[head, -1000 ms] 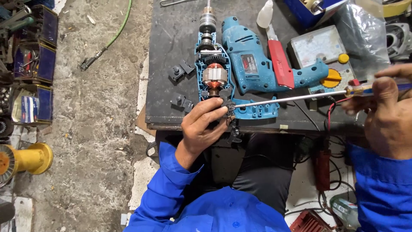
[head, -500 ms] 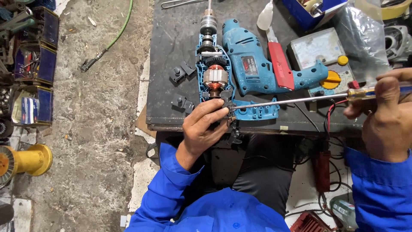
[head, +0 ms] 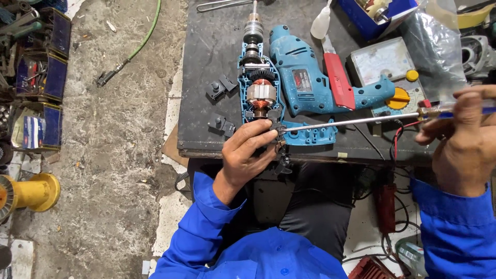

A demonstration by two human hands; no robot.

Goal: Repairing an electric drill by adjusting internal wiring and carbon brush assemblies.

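An opened blue electric drill (head: pixel 268 93) lies on the dark workbench (head: pixel 206 62), its copper-wound armature (head: pixel 260 94) bared in the lower half-shell. The other shell half (head: pixel 310 85) lies beside it. My left hand (head: pixel 248 152) pinches a small black part at the drill's handle end, near the bench's front edge. My right hand (head: pixel 462 137) grips the handle of a long screwdriver (head: pixel 356 121), whose thin shaft runs left until its tip meets the spot under my left fingers.
Small black plastic parts (head: pixel 221 87) lie left of the drill. A red-handled tool (head: pixel 337 80), an analog multimeter (head: pixel 390 70), a white squeeze bottle (head: pixel 321 21) and a blue box (head: pixel 380 15) sit further back. Stacked boxes (head: pixel 41 77) and a yellow object (head: pixel 33 192) stand on the floor.
My right hand and the screwdriver handle have shifted slightly downward. My left hand stays on the drill's handle end.
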